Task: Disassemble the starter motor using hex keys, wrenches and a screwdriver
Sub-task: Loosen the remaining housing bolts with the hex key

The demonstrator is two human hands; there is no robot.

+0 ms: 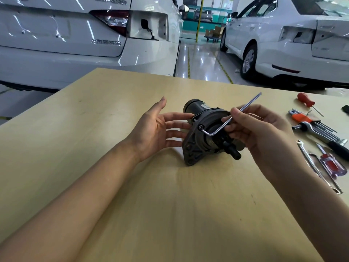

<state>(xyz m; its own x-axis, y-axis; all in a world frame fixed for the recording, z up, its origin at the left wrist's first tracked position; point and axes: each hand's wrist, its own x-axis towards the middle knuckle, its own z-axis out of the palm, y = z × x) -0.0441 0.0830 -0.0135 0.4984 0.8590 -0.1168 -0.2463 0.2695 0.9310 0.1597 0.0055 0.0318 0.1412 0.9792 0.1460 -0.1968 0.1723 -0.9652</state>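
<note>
Your right hand (264,129) pinches the long arm of an L-shaped hex key (229,120), its short end seated in a bolt (201,127) on the starter motor (205,129). Your left hand (156,131) is spread flat, fingertips touching the motor's left side. The motor lies mid-table (132,195); a hex key set (309,120) and screwdrivers (332,163) lie to its right.

Bare table (132,205) before starter motor (205,129)

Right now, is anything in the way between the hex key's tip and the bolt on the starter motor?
Nothing visible blocks it. The hex key, pinched by the right hand, has its short end at the bolt on the starter motor. The left hand stays beside the housing.
</note>
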